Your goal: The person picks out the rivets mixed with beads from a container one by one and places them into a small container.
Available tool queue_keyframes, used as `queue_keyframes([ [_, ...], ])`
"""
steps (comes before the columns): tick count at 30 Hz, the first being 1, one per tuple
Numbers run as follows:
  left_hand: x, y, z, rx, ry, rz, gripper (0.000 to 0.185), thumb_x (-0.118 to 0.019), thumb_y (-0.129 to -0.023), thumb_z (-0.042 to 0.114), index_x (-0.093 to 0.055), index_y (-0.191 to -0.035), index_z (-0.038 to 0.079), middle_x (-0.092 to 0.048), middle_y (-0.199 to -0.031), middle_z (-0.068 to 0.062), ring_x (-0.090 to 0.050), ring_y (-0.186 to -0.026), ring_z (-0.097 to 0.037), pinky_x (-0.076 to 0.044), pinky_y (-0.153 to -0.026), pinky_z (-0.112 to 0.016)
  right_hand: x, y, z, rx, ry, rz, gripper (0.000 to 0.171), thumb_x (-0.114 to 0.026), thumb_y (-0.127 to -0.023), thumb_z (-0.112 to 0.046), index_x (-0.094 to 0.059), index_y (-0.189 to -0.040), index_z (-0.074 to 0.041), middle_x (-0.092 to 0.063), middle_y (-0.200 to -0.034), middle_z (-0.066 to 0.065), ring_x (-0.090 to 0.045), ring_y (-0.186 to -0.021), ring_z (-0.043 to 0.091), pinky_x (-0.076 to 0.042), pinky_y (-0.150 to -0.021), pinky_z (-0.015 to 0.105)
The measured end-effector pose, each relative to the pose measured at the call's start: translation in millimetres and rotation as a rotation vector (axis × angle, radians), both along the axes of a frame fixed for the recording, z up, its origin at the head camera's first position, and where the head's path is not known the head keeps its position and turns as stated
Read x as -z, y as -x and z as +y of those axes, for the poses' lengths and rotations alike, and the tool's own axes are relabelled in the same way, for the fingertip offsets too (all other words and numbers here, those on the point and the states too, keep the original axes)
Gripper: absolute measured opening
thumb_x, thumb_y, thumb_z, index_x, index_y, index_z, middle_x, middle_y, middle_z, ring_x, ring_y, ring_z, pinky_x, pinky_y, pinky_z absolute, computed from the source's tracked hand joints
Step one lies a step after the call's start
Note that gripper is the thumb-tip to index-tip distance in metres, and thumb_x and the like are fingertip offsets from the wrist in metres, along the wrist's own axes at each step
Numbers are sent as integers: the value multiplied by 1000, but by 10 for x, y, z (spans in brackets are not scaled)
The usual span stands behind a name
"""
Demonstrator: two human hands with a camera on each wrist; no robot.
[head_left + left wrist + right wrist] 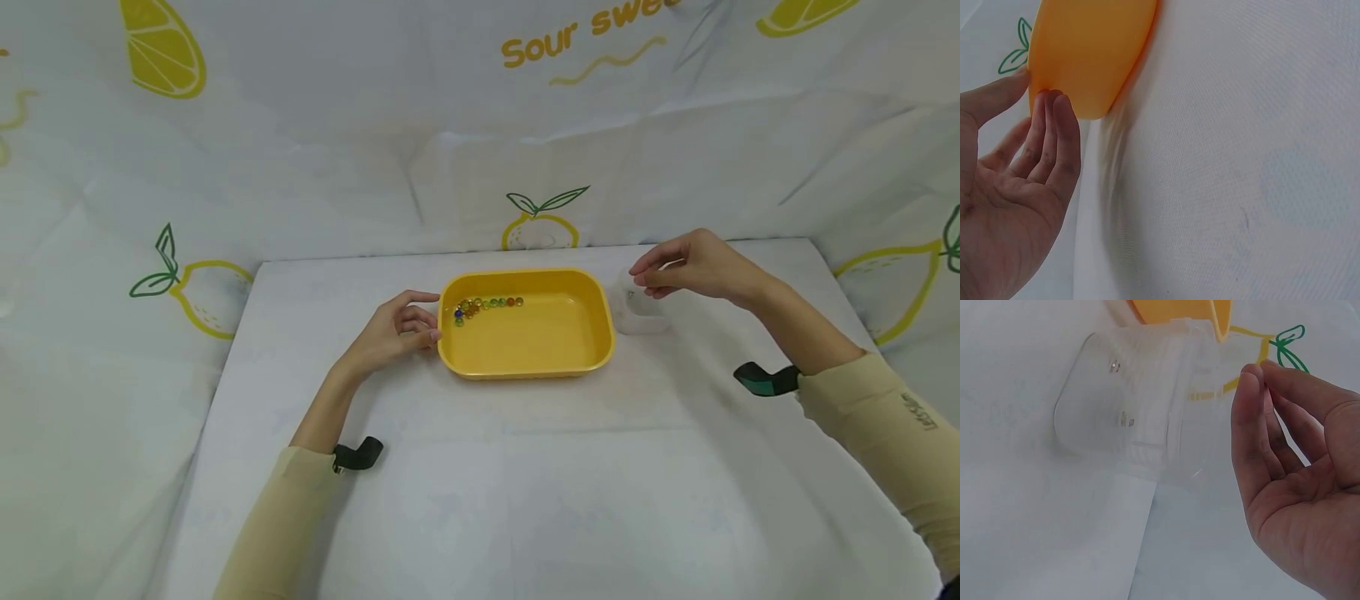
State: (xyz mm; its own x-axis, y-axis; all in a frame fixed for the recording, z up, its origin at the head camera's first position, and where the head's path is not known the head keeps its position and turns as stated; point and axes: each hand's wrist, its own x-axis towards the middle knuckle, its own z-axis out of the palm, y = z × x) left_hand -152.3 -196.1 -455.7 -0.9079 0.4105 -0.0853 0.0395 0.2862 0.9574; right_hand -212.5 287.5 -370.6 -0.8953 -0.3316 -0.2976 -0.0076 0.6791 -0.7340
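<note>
The yellow tray (525,346) sits mid-desk, its small coloured beads (486,306) bunched at the far left corner. The left hand (393,333) rests its nearly straight fingertips (1054,100) against the tray's left end wall, seemingly to steady it; nothing is gripped. Just beside the tray's right end stands a clear plastic cup (637,310). The right hand (693,265) hovers above the cup, fingers loosely apart and empty. A lemon-print cloth (300,150) backs the white desk (525,483).

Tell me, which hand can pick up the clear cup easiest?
Probably the right hand: it hovers open just above the clear cup, not gripping it. The left hand touches the yellow tray's far side.
</note>
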Motion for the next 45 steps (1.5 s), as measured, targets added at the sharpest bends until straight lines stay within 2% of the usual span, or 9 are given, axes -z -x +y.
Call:
queue_keyframes([
  [8, -20, 1, 7, -13, 9, -14, 63, -80, -97, 8, -52, -153, 5, -71, -119, -21, -74, -87, -15, -67, -84, -27, -23, 25, -124, -2, -1, 5, 31, -75, -103, -14, -74, -129, 3, -82, -113, 9, -80, -87, 17, -67, -80, 23],
  [14, -24, 6, 10, -15, -1, -29, 64, -80, -97, 8, -52, -154, 6, -71, -119, -20, -74, -87, -15, -67, -85, -28, -90, 32, -259, -17, 32, -7, 30, -76, -103, -16, -75, -128, 2, -82, -106, 5, -80, -88, 21, -67, -80, 24],
  [24, -7, 6, -6, -21, -19, -39, 63, -80, -97, 7, -52, -153, 7, -71, -117, -19, -74, -87, -14, -68, -85, -30, -171, 84, -590, -68, 62, 4, 24, -76, -103, -14, -77, -122, 1, -80, -115, 19, -82, -89, 23, -68, -80, 26],
  [28, 2, 12, -13, -19, -18, -41, 63, -80, -97, 8, -52, -154, 6, -71, -118, -20, -74, -87, -14, -68, -85, -29, -179, 113, -728, -87, 102, -23, 24, -77, -102, -14, -78, -121, 0, -80, -118, 18, -82, -96, 29, -68, -85, 30],
  [32, -9, 9, -15, -20, -13, -38, 63, -79, -98, 8, -52, -154, 7, -71, -119, -21, -74, -88, -14, -67, -85, -28, -174, 162, -884, -114, 144, -70, 22, -77, -102, -15, -78, -120, -2, -79, -119, 17, -81, -104, 29, -68, -92, 37],
  [35, -19, 5, -17, -18, -9, -32, 63, -79, -98, 7, -52, -154, 6, -71, -119, -21, -74, -88, -14, -67, -85, -27, -170, 190, -1005, -128, 177, -112, 26, -77, -102, -16, -76, -122, 0, -77, -122, 17, -80, -109, 28, -67, -96, 38],
  [41, -17, 4, -16, -19, -10, -21, 62, -79, -98, 7, -53, -154, 6, -71, -118, -21, -73, -88, -14, -66, -84, -25, -162, 242, -1212, -137, 213, -149, 25, -77, -102, -15, -77, -123, -1, -75, -128, 15, -79, -109, 24, -65, -99, 39],
  [45, -17, 3, -13, -17, -11, -13, 62, -79, -98, 6, -52, -154, 4, -71, -117, -21, -73, -88, -14, -66, -83, -25, -123, 280, -1320, -134, 232, -182, 29, -78, -101, -16, -76, -125, -1, -73, -133, 19, -78, -112, 25, -63, -104, 44],
])
